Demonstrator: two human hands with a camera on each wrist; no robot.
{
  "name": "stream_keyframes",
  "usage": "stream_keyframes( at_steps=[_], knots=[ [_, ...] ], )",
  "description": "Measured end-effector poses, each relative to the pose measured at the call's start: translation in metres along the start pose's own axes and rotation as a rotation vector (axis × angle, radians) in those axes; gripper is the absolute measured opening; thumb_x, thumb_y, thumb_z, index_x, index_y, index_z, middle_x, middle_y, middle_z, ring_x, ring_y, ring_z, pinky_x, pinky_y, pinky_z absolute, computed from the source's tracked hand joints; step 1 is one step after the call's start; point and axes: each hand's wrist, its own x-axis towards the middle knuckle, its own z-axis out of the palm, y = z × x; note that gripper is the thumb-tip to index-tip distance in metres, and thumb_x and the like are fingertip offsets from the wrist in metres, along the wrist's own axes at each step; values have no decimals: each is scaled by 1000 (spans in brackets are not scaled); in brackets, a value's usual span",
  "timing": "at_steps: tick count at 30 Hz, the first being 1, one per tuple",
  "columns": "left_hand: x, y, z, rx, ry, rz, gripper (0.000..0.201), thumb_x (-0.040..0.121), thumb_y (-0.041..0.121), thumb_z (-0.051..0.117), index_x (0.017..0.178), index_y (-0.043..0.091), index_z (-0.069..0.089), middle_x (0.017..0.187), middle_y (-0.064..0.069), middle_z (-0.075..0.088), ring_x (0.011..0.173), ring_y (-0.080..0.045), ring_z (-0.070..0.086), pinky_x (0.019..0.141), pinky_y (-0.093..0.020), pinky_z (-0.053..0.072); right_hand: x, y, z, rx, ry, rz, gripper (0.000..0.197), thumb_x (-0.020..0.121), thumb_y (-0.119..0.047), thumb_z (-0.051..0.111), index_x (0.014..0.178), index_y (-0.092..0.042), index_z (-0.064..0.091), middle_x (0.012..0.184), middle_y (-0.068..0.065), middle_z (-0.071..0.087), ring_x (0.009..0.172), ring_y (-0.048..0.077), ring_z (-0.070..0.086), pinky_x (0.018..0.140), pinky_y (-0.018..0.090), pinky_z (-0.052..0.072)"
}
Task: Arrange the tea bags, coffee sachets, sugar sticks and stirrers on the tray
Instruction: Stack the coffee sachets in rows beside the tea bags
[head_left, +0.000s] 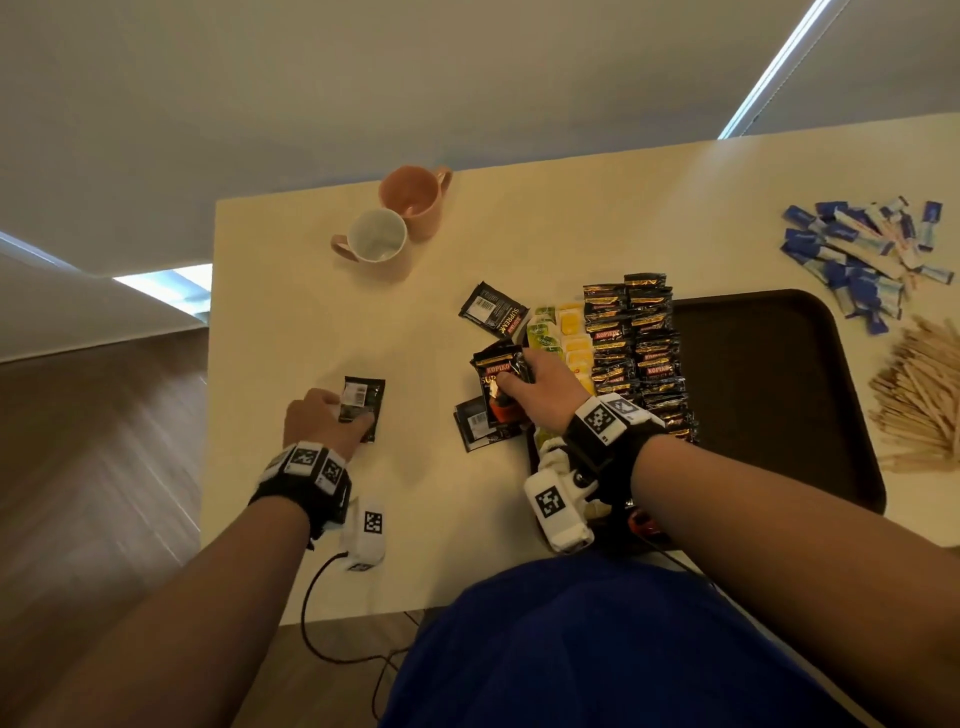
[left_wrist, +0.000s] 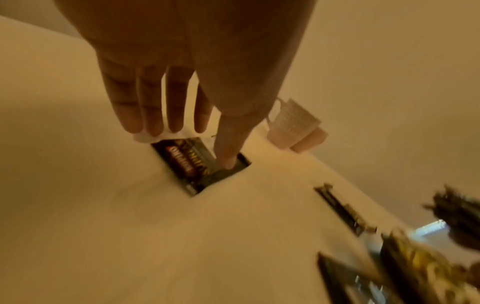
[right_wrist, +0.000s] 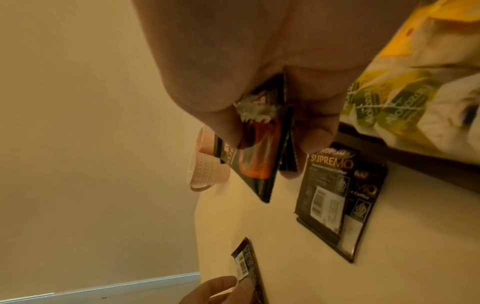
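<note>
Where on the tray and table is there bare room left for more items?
Free: the tray's dark floor right of the coffee sachet rows, and bare table between the mugs and the sugar sticks. Crowded: the tray's left edge, where the right hand grips sachets above loose ones.

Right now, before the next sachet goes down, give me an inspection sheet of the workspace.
Surface: cream table.
Job's things: dark tray holds rows of coffee sachets and tea bags; sugar sticks and stirrers lie off the tray; loose sachets on the table.
Clutter: two mugs.
Hands: left hand pinches one sachet; right hand grips several sachets.
Cables: black cable hangs off the near table edge.
Surroundings: wooden floor.
</note>
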Motion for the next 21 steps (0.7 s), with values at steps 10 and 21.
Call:
stream_keyframes(
  at_steps=[10, 21],
  knots=[
    [-6, 4, 5, 109, -104, 86, 33, 86, 31, 75, 109, 8, 68, 109, -16, 71, 101, -35, 65, 84, -35, 49, -1, -2, -2, -2, -5, 36, 29, 99, -25, 56, 124, -9, 58, 114, 9, 65, 104, 23, 63, 83, 32, 53],
    [-44, 42, -17, -503, -71, 377, 19, 75, 4, 84, 84, 13, 70, 78, -9, 71, 61, -19, 73, 61, -29, 61, -1, -10, 2, 47, -7, 68, 32, 99, -27, 56, 126, -10, 56, 113, 9, 64, 99, 26, 65, 69, 41, 61]
  ],
)
